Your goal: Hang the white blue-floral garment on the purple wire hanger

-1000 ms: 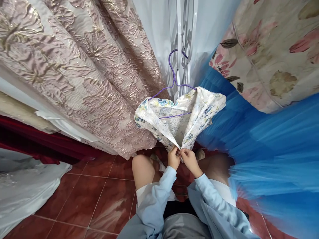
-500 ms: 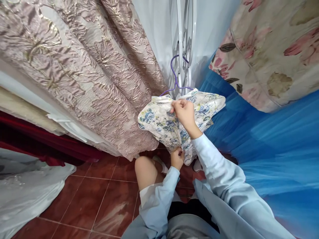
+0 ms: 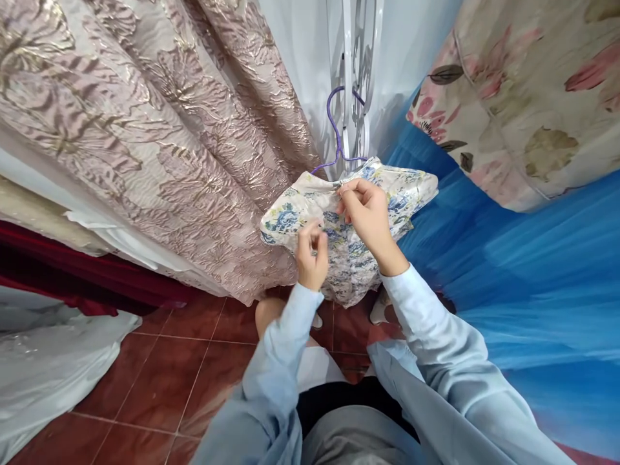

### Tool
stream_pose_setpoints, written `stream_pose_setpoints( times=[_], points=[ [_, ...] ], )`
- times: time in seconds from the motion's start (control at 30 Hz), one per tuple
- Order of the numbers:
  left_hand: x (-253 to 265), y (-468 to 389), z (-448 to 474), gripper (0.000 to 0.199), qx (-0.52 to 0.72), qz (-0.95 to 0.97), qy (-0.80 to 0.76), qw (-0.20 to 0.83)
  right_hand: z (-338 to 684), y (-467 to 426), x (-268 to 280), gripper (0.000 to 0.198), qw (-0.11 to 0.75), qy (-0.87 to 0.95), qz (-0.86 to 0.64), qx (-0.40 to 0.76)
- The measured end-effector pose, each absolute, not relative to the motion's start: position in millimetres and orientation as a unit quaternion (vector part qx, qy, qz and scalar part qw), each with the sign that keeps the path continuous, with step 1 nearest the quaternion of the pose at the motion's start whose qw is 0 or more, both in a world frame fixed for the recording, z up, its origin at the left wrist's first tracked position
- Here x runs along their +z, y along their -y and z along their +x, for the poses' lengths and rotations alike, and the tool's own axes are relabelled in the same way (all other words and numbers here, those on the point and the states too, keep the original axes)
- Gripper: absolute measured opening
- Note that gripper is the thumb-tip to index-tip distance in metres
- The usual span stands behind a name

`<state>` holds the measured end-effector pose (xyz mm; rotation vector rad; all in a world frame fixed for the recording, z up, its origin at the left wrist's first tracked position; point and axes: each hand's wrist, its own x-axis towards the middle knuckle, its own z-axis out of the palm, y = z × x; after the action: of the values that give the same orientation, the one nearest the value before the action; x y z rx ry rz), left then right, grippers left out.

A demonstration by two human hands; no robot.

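Head view: so the white cotton-looking garment with blue and yellow floral print [image 3: 346, 278] is on a thin purple hanger [image 3: 334, 126], hooked on a white metal rack [image 3: 347, 71], right in front of the person. The right hand [image 3: 368, 210] is up at the neckline, thumb and fingers pinched together on the edge there. There's a small silvery bit beside those fingertips, maybe a zip pull, but it's too tiny to be sure. The left hand [image 3: 311, 255] is lower, in front of the print, fingers curled in toward the thumb; it's blurry, so I honestly can't tell if that grip has any fabric in it. My worry: that right grip is fingertips only, so a hard tug could slip off or bunch the edge, and if it is a zip, loose cloth might get caught in it. Pulling down could also drag a shoulder off the skinny hanger, or swing the hook on the rack, since I see nothing else bracing it. And the fluffy blue tulle skirt [image 3: 484, 271] is close by the right sleeve, so a wide elbow might snag it.
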<state>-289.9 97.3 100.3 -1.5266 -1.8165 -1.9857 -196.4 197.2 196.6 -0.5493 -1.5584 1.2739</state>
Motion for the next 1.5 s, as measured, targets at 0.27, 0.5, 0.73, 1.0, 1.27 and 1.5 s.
stream_pose_setpoints(
  times=[0.27,0.5,0.73,1.0,1.27,1.5],
  points=[
    [207,-144,-325,0.032,-0.502,-0.655,0.562,0.057,-198,-207,201,0.020,0.489,0.678,-0.260,0.484],
    [215,-141,-328,0.030,-0.622,-0.576,0.516,0.124,-192,-194,124,0.017,0.425,0.704,-0.368,0.433],
    [195,-112,-376,0.048,-0.689,-0.438,0.557,0.154,-168,-165,24,0.020,0.277,0.708,-0.507,0.407],
    [144,-82,-387,0.049,-0.653,-0.352,0.655,0.145,-172,-168,13,0.013,0.257,0.715,-0.471,0.448],
    [89,-68,-398,0.014,-0.824,-0.201,0.472,-0.240,-191,-166,73,0.046,0.403,0.530,-0.277,0.693],
    [37,-91,-353,0.027,-0.755,-0.135,0.559,-0.313,-210,-176,126,0.037,0.412,0.361,-0.184,0.816]
  ],
)
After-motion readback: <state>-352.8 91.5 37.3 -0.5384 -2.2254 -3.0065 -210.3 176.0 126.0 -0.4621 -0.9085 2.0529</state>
